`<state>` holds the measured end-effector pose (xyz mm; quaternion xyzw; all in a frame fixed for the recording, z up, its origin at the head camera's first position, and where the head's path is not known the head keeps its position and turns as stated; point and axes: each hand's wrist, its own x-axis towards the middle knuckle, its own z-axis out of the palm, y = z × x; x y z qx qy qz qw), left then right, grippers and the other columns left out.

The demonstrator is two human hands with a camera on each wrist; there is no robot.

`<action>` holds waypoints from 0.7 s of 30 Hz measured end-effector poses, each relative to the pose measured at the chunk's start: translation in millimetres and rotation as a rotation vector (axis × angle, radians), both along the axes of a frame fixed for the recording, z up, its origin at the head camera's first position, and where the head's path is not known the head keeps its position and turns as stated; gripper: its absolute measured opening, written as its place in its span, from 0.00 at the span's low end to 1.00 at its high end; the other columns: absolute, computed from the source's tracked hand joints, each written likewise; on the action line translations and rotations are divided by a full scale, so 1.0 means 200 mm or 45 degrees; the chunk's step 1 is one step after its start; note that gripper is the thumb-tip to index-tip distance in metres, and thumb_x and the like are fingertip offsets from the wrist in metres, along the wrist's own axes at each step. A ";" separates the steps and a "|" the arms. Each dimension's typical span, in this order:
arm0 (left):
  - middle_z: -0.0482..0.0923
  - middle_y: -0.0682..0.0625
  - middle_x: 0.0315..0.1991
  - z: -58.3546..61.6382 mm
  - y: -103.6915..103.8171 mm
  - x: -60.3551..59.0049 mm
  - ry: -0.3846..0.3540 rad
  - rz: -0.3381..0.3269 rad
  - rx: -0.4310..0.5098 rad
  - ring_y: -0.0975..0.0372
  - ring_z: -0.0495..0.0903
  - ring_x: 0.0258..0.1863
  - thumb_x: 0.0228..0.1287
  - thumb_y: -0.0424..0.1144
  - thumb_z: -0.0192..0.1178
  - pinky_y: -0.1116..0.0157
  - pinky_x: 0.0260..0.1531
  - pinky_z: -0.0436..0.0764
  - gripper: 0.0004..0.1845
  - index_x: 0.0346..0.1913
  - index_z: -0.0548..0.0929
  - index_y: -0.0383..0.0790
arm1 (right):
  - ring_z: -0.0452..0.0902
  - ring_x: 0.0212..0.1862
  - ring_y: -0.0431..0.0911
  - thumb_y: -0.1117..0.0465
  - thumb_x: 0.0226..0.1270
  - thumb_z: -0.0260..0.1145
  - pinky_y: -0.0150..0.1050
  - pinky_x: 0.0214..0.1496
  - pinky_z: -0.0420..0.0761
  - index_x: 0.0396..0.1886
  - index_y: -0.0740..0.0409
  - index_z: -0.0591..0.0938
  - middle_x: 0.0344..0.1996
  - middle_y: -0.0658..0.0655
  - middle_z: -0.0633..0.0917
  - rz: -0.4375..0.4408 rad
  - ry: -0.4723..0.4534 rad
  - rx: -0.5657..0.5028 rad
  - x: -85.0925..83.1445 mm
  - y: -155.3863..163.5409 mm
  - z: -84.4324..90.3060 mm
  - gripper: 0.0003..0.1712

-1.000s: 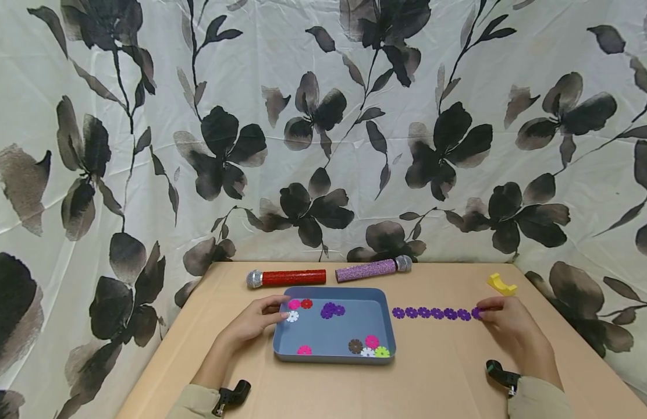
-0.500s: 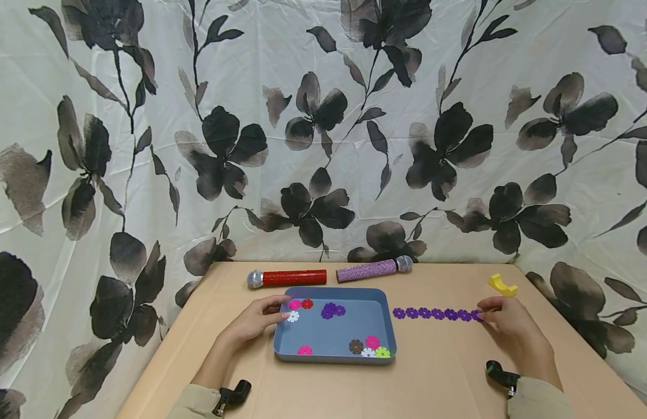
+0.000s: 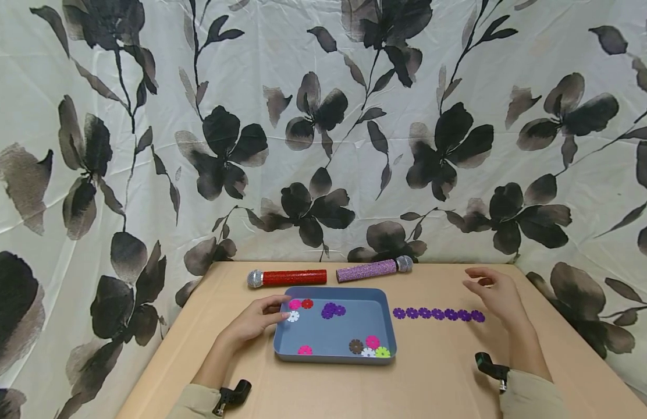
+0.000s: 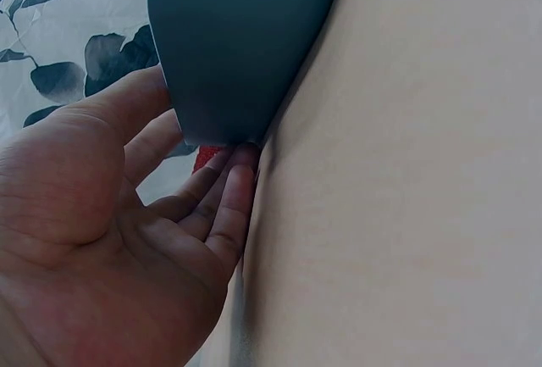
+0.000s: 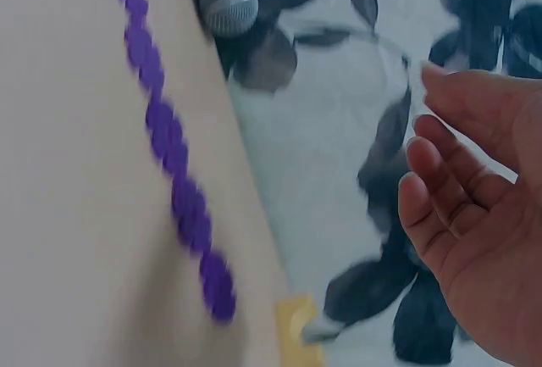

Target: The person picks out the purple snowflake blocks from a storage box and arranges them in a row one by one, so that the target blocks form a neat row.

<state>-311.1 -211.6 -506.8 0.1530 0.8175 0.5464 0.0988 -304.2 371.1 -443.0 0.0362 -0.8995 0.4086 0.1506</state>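
Observation:
My left hand (image 3: 255, 320) grips the left edge of a shallow blue-grey tray (image 3: 329, 337); in the left wrist view its fingers (image 4: 233, 206) sit at the tray's lower corner. Several purple flower-shaped discs (image 3: 437, 314) lie in a row on the table, right of the tray. Raised off the table beyond the right end of that row is my right hand (image 3: 498, 294), fingers loosely bent with nothing between them. Inside the tray is a small cluster of purple discs (image 3: 329, 310), with pink, red, white, brown and lime discs near its edges.
A glittery red toy microphone (image 3: 294, 278) and a purple toy microphone (image 3: 366, 270) lie behind the tray. The right wrist view shows a yellow block (image 5: 298, 329) near the table's far edge; my right hand hides it in the head view. A floral cloth (image 3: 376, 174) hangs behind the table (image 3: 433, 384).
My right hand has let go of the purple disc at the row's right end, then lifted and moved away toward the back. My left hand and the tray have stayed put.

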 end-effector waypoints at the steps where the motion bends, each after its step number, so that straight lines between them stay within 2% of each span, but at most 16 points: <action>1: 0.77 0.41 0.69 0.00 0.00 0.00 0.001 -0.001 -0.001 0.46 0.76 0.68 0.71 0.44 0.68 0.45 0.72 0.72 0.29 0.71 0.77 0.39 | 0.72 0.48 0.40 0.49 0.78 0.65 0.28 0.40 0.80 0.65 0.62 0.81 0.59 0.68 0.81 0.015 0.014 -0.017 0.00 -0.03 0.01 0.26; 4: 0.77 0.41 0.69 0.00 0.00 0.00 0.002 -0.002 -0.003 0.46 0.76 0.68 0.71 0.44 0.68 0.45 0.72 0.71 0.29 0.71 0.77 0.39 | 0.72 0.49 0.41 0.50 0.78 0.65 0.26 0.42 0.80 0.64 0.61 0.81 0.59 0.67 0.81 0.069 0.042 -0.041 -0.02 -0.12 0.04 0.25; 9: 0.77 0.40 0.69 0.00 0.00 0.00 0.004 -0.001 -0.004 0.46 0.76 0.68 0.72 0.44 0.68 0.45 0.71 0.72 0.29 0.71 0.77 0.38 | 0.76 0.50 0.47 0.52 0.76 0.67 0.24 0.47 0.78 0.62 0.59 0.83 0.57 0.64 0.84 0.147 0.067 0.002 -0.06 -0.30 0.06 0.22; 14: 0.77 0.40 0.69 -0.01 -0.01 0.00 0.000 -0.006 0.011 0.46 0.77 0.68 0.72 0.44 0.68 0.46 0.71 0.72 0.29 0.71 0.77 0.38 | 0.80 0.47 0.48 0.57 0.72 0.71 0.29 0.47 0.81 0.61 0.57 0.84 0.54 0.60 0.86 0.224 0.088 0.020 -0.09 -0.47 0.02 0.20; 21: 0.77 0.40 0.69 -0.01 -0.01 0.00 -0.003 -0.006 0.011 0.47 0.77 0.67 0.72 0.43 0.67 0.47 0.71 0.73 0.28 0.71 0.77 0.39 | 0.81 0.47 0.49 0.59 0.70 0.73 0.37 0.48 0.82 0.58 0.60 0.85 0.52 0.61 0.86 0.318 0.067 0.009 -0.11 -0.67 -0.01 0.20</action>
